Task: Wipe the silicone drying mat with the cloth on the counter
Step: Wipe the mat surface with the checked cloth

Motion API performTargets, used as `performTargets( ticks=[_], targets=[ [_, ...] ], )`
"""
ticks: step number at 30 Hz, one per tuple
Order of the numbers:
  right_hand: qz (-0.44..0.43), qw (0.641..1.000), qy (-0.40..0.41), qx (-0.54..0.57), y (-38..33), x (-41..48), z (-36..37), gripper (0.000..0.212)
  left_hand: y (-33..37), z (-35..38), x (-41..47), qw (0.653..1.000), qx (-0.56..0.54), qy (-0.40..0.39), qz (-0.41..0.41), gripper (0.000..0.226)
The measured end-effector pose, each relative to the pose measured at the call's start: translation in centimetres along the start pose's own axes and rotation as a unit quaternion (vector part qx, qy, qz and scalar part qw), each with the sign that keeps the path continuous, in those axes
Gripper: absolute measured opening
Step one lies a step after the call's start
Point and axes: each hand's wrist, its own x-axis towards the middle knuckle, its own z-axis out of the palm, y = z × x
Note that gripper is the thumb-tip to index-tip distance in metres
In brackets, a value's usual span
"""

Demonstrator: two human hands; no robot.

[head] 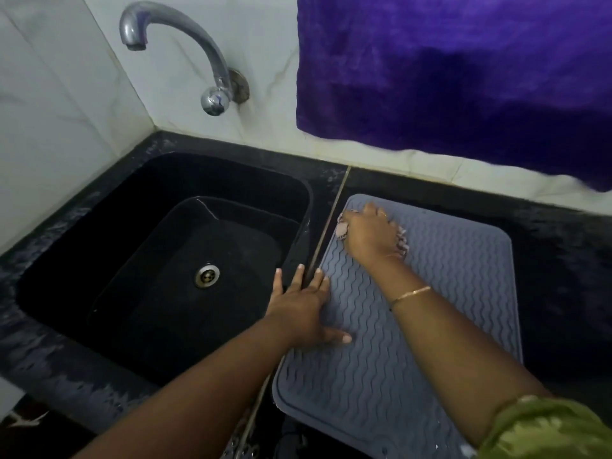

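A grey silicone drying mat with wavy ridges lies on the black counter to the right of the sink. My right hand presses a small pale cloth onto the mat's far left corner; the cloth shows only at the hand's edges, and the fingers curl over it. My left hand lies flat with fingers spread on the mat's left edge and the counter strip beside the sink, holding the mat down.
A black sink with a metal drain lies to the left. A chrome tap juts from the white tiled wall. A purple cloth hangs on the wall behind the mat. Black counter continues to the right.
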Motion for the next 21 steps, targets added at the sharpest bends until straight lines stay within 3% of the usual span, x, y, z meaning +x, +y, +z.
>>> performTargets(
  ticks=[3, 6, 10, 13, 16, 21],
  targets=[
    [-0.029, 0.999, -0.011, 0.032, -1.1, -4.4, 1.3, 0.044, -0.5, -0.8, 0.2, 0.997, -0.034, -0.070, 0.007, 0.121],
    [-0.099, 0.994, 0.002, 0.051, -0.5, -8.9, 2.2, 0.046, -1.0, -1.3, 0.0, 0.993, -0.001, -0.117, 0.015, 0.129],
    [-0.139, 0.990, 0.024, -0.028, 1.6, -5.3, 1.8, 0.047, -0.5, -1.3, -0.2, 0.993, 0.047, -0.109, 0.010, 0.132],
    [-0.079, 0.994, 0.022, -0.066, 1.7, -0.6, 0.8, 0.039, -0.3, -1.5, -0.3, 0.993, 0.069, -0.099, 0.012, 0.130],
    [-0.035, 0.999, 0.004, -0.016, 0.7, -0.4, 0.8, 0.039, -0.6, -1.4, -0.3, 0.993, 0.070, -0.095, 0.014, 0.130],
    [-0.143, 0.989, -0.001, 0.022, 0.3, -7.7, 1.9, 0.044, -0.9, -1.2, -0.2, 0.994, 0.052, -0.091, 0.016, 0.130]
  ],
)
